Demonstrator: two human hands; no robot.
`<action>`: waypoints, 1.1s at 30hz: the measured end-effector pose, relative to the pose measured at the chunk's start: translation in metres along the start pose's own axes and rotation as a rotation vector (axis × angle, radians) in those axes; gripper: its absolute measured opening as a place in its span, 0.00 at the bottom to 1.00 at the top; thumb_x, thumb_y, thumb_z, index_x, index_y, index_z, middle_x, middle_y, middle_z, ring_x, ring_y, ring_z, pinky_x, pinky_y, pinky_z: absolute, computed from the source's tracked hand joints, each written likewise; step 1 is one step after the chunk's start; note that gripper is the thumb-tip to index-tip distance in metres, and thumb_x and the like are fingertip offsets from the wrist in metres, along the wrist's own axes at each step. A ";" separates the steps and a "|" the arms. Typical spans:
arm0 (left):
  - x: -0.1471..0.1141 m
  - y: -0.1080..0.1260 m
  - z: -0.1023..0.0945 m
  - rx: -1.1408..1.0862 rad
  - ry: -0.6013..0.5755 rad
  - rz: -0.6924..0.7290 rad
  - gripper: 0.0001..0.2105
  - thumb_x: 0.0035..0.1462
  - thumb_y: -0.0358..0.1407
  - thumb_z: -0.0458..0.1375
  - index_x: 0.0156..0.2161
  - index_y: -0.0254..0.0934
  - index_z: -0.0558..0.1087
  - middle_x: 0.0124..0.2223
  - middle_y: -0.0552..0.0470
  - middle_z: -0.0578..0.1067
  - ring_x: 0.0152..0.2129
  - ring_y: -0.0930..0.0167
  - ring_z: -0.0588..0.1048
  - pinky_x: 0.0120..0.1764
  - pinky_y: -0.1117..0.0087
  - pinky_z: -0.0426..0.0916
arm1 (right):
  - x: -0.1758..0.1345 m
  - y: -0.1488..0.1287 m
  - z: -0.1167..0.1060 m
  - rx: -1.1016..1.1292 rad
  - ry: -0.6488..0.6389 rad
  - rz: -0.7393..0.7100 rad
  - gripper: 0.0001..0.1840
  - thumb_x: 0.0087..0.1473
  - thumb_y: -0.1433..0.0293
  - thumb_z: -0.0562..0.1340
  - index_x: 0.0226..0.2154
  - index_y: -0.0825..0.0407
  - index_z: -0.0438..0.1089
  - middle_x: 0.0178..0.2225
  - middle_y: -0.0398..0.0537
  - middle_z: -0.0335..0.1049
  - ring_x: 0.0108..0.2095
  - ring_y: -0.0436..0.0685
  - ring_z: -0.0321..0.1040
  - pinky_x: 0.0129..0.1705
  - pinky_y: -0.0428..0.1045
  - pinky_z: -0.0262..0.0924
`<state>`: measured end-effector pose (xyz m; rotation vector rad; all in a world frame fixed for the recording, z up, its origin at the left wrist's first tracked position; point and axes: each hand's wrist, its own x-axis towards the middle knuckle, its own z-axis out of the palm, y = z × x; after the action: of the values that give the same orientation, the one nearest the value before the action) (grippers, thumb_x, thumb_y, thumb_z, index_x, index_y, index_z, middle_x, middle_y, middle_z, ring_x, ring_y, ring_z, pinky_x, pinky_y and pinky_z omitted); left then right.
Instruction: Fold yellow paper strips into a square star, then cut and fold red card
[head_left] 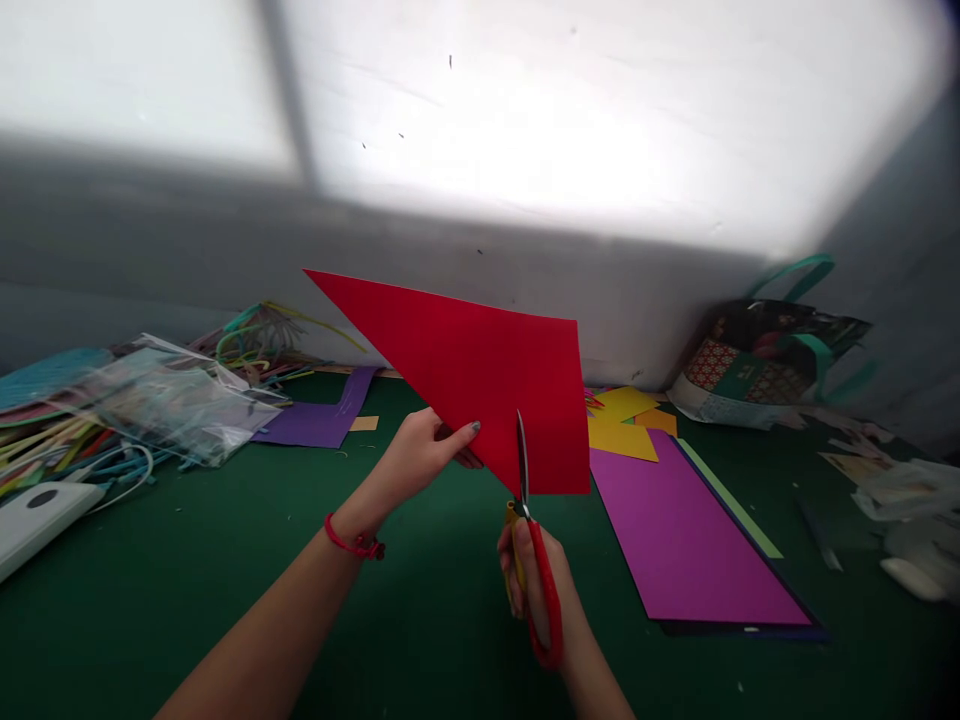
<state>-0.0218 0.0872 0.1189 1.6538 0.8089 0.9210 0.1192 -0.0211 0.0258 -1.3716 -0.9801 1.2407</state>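
Observation:
A large sheet of red paper (480, 360) is held up above the green table, one corner pointing to the upper left. My left hand (435, 448) pinches its lower left edge, thumb on the near face and fingers behind. In my right hand (536, 570) is a pair of scissors (549, 600) with red handles. One blade stands in front of the red paper near its bottom corner, pointing up; the other blade is hidden behind the sheet. Something yellow (513, 530) shows at the right fingers, and I cannot tell what it is.
Purple paper (315, 425), a clear plastic bag (202, 400) and a pile of pipe cleaners (262, 335) lie left, by a white device (45, 520). On the right are magenta sheets (690, 540), yellow paper (622, 438) and a patterned bag (757, 365) against the pale wall.

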 end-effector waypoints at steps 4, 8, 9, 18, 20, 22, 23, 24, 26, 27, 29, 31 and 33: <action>0.001 0.000 -0.001 -0.065 -0.028 -0.074 0.11 0.53 0.40 0.55 0.34 0.32 0.69 0.29 0.48 0.76 0.21 0.68 0.76 0.28 0.67 0.73 | -0.005 -0.008 -0.002 0.053 -0.090 -0.061 0.28 0.50 0.45 0.47 0.25 0.53 0.60 0.18 0.38 0.57 0.11 0.42 0.50 0.13 0.41 0.51; 0.000 -0.001 0.001 -0.095 -0.077 -0.130 0.12 0.53 0.40 0.55 0.36 0.30 0.68 0.29 0.46 0.76 0.22 0.67 0.76 0.28 0.65 0.73 | -0.008 -0.012 -0.006 0.101 -0.169 -0.086 0.27 0.54 0.48 0.44 0.26 0.54 0.60 0.18 0.37 0.55 0.12 0.43 0.49 0.16 0.42 0.52; 0.000 -0.001 0.002 -0.095 -0.093 -0.131 0.12 0.53 0.39 0.55 0.36 0.29 0.68 0.29 0.46 0.76 0.22 0.67 0.76 0.28 0.65 0.73 | -0.007 -0.011 -0.007 0.103 -0.176 -0.086 0.26 0.54 0.48 0.44 0.26 0.54 0.60 0.18 0.37 0.55 0.13 0.43 0.49 0.16 0.42 0.52; -0.004 0.004 0.007 -0.102 -0.141 -0.141 0.12 0.53 0.39 0.54 0.36 0.30 0.68 0.27 0.47 0.76 0.23 0.66 0.77 0.28 0.67 0.73 | -0.003 -0.007 -0.006 0.082 -0.069 -0.081 0.26 0.52 0.47 0.48 0.25 0.53 0.59 0.18 0.38 0.55 0.11 0.42 0.49 0.13 0.41 0.49; -0.004 0.004 0.007 -0.085 -0.137 -0.135 0.12 0.53 0.39 0.54 0.36 0.30 0.68 0.28 0.46 0.76 0.23 0.67 0.77 0.28 0.67 0.73 | -0.002 -0.006 -0.005 0.071 -0.048 -0.061 0.25 0.51 0.47 0.49 0.25 0.53 0.58 0.17 0.37 0.55 0.10 0.42 0.48 0.12 0.41 0.49; -0.004 0.004 0.007 -0.072 -0.140 -0.125 0.11 0.54 0.39 0.54 0.37 0.30 0.68 0.29 0.46 0.76 0.23 0.66 0.77 0.29 0.66 0.73 | -0.001 -0.005 -0.004 0.048 -0.023 -0.019 0.25 0.49 0.46 0.51 0.24 0.53 0.58 0.16 0.36 0.55 0.09 0.42 0.48 0.10 0.41 0.49; -0.004 0.004 0.007 -0.068 -0.146 -0.121 0.11 0.54 0.39 0.54 0.37 0.30 0.68 0.29 0.45 0.76 0.24 0.66 0.77 0.29 0.66 0.73 | 0.000 -0.005 -0.004 0.038 -0.012 0.004 0.25 0.48 0.47 0.53 0.24 0.52 0.57 0.16 0.36 0.54 0.09 0.42 0.48 0.10 0.41 0.49; -0.004 0.004 0.007 -0.065 -0.152 -0.118 0.12 0.54 0.39 0.54 0.36 0.30 0.68 0.29 0.45 0.76 0.24 0.66 0.77 0.30 0.66 0.73 | 0.000 -0.005 -0.003 0.031 -0.005 0.024 0.24 0.47 0.47 0.54 0.23 0.52 0.57 0.15 0.35 0.54 0.09 0.42 0.48 0.10 0.41 0.49; -0.004 0.003 0.008 -0.059 -0.163 -0.112 0.12 0.54 0.39 0.53 0.36 0.30 0.68 0.29 0.45 0.76 0.24 0.66 0.77 0.30 0.65 0.73 | -0.001 -0.006 -0.002 0.026 -0.001 0.052 0.24 0.47 0.47 0.54 0.22 0.52 0.56 0.13 0.34 0.53 0.08 0.43 0.49 0.10 0.41 0.49; -0.004 0.003 0.008 -0.057 -0.165 -0.110 0.12 0.54 0.39 0.53 0.35 0.30 0.68 0.29 0.45 0.76 0.24 0.66 0.77 0.30 0.65 0.73 | -0.002 -0.007 -0.001 0.025 0.001 0.058 0.24 0.47 0.48 0.54 0.22 0.52 0.56 0.13 0.34 0.52 0.08 0.43 0.49 0.10 0.41 0.49; -0.005 0.003 0.008 -0.056 -0.168 -0.106 0.12 0.54 0.39 0.53 0.35 0.30 0.68 0.28 0.46 0.76 0.24 0.66 0.77 0.30 0.65 0.73 | -0.003 -0.009 0.000 0.017 0.015 0.065 0.24 0.47 0.47 0.54 0.21 0.51 0.56 0.12 0.34 0.51 0.08 0.43 0.48 0.09 0.41 0.49; -0.005 0.003 0.008 -0.057 -0.170 -0.103 0.12 0.54 0.39 0.53 0.35 0.30 0.68 0.28 0.46 0.76 0.24 0.66 0.77 0.30 0.65 0.73 | -0.004 -0.010 0.001 0.004 0.038 0.070 0.24 0.47 0.47 0.54 0.21 0.51 0.55 0.11 0.33 0.51 0.07 0.43 0.48 0.08 0.41 0.48; -0.005 0.003 0.007 -0.055 -0.171 -0.103 0.12 0.54 0.39 0.53 0.36 0.30 0.68 0.28 0.45 0.76 0.24 0.66 0.77 0.30 0.65 0.73 | -0.005 -0.012 0.002 -0.013 0.054 0.070 0.24 0.47 0.47 0.54 0.21 0.51 0.55 0.11 0.33 0.51 0.07 0.43 0.47 0.08 0.41 0.47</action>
<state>-0.0176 0.0792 0.1195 1.6031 0.7380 0.7142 0.1175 -0.0233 0.0381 -1.4534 -0.9108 1.2443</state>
